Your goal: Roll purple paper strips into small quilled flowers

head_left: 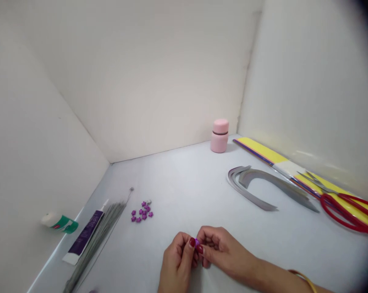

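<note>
Pinching a small purple piece (197,242) from both sides, the person's two hands meet low over the counter (184,183), close to its near edge. The left hand (176,262) has its fingers closed on the piece, thumb nail right against it, and the right hand (225,250) grips it too, between thumb and curled fingers; a thin bracelet (307,280) circles the right wrist. Off to their left I see a loose cluster of purple stars (144,217), with one silvery star (149,202) at its far side. Farther left, a bundle of grey wires (101,232) lies beside a purple tube (86,236), and a green-and-white bottle (64,224) sits at the left edge. A pink jar (219,140) stands upright near the far right corner. Curved grey strips (289,192) lie right of centre, and along the right edge runs a yellow pack (263,150), with red-handled scissors (326,189) across it.
</note>
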Tool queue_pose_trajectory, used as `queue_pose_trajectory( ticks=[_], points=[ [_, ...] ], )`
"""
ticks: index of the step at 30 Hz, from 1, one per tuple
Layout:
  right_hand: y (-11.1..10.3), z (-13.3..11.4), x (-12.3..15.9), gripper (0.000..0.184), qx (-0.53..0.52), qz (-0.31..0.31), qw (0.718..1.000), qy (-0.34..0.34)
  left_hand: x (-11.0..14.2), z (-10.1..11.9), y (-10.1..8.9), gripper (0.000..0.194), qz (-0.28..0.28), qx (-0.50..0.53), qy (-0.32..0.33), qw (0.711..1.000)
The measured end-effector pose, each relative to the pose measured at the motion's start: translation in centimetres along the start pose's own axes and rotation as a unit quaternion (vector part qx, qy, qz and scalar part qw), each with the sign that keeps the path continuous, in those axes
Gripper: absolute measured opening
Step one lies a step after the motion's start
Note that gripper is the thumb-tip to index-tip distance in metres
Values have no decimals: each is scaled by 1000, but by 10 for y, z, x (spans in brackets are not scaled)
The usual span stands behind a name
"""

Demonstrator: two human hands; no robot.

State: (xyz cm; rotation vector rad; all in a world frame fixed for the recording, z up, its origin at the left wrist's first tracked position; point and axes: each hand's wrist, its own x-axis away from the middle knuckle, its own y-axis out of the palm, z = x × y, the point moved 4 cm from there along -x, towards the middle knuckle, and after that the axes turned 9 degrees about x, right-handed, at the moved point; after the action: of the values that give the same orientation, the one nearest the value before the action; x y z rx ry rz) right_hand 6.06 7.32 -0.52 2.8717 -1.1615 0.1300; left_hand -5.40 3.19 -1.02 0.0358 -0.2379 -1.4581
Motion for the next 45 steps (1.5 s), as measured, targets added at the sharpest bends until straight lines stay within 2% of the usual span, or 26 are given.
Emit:
queue_pose_trajectory(
  ticks=[4,10,15,19,23,25,32,35,45],
  points=[
    [0,-1,0,23,-38,-13,999,13,0,-1,-2,38,-4,1,-6,1000],
    [-2,-2,-3,26,-36,27,997,57,1,-9,-7,30,18,64,-26,997],
    [-3,-2,-1,22,-30,77,996,44,3,-7,-4,28,44,91,-43,994],
    [-1,0,-1,28,-81,59,991,94,3,-6,-5,20,45,132,-26,990],
    [0,2,-2,33,-130,39,984,119,3,-6,-7,20,20,75,15,997],
    [0,3,-1,33,-131,50,982,124,3,-7,-8,19,29,56,11,998],
    [-2,5,-2,30,-122,76,987,68,2,-10,-10,27,105,112,-60,986],
    [-2,8,-3,29,-107,72,989,69,2,-11,-9,31,109,131,-79,982],
    [-4,13,-1,18,-97,63,992,47,2,-14,-9,31,113,125,-83,982]
  ],
)
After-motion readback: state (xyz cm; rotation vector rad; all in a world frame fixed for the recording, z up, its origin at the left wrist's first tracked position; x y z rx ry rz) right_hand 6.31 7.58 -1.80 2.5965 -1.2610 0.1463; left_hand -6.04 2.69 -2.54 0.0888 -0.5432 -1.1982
